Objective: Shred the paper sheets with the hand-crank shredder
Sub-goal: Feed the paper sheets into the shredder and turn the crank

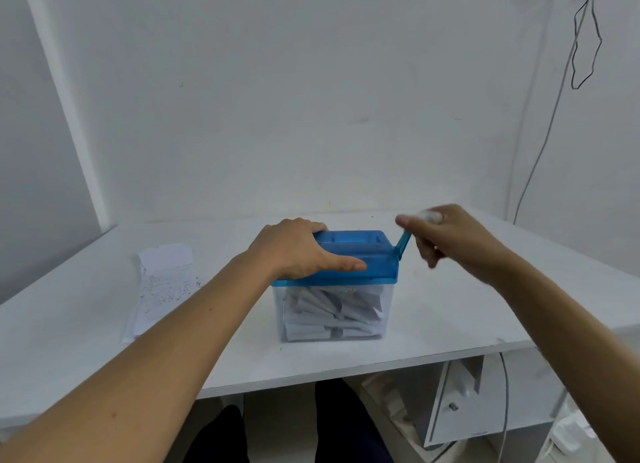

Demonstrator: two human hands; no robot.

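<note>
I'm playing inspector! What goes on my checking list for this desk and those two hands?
Surface: white table, with a few dark specks.
Job's things: blue-topped shredder; its clear bin is packed with paper strips; paper sheets lie to its left.
Clutter: nothing seen.
Hands: left hand holds the shredder's top, fingers over the far edge; right hand, blurred, grips the crank.
Cables: thin cable hangs down the right wall.
Surroundings: white walls; drawer unit under the table.
</note>
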